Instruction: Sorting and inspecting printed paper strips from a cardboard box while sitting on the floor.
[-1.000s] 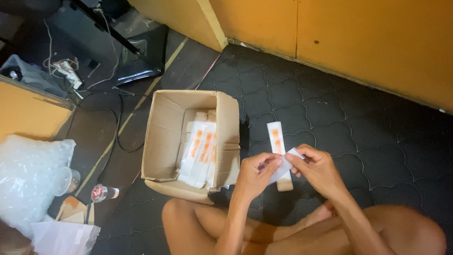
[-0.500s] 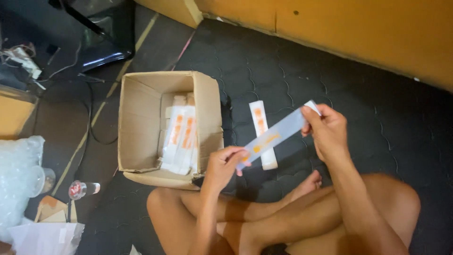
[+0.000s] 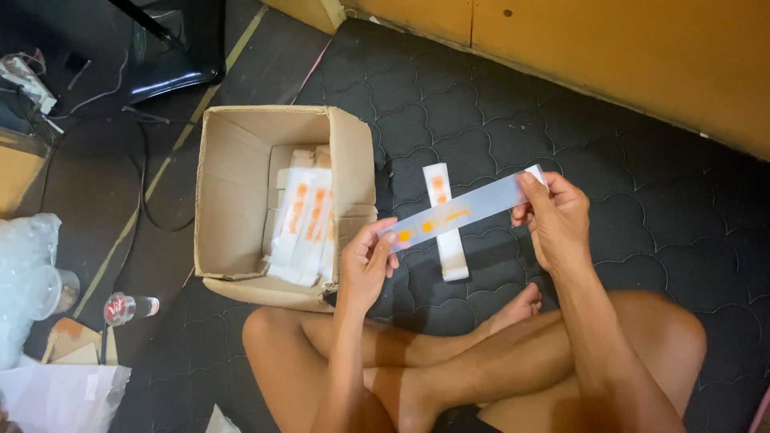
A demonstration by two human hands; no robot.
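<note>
You hold a long, flat white paper strip with orange print [image 3: 461,212] stretched between both hands: your left hand [image 3: 365,265] pinches its lower end, your right hand [image 3: 553,220] its upper end. Its long axis runs from lower left to upper right above the dark quilted mat [image 3: 642,184]. It crosses over a second white strip [image 3: 446,224] lying on the mat, just right of the open cardboard box [image 3: 233,200].

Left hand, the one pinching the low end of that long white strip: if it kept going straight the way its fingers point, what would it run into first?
Probably the cardboard box: the left hand points up and slightly left, toward the box's near right wall. Depth is unclear, so it might pass over the rim.
</note>
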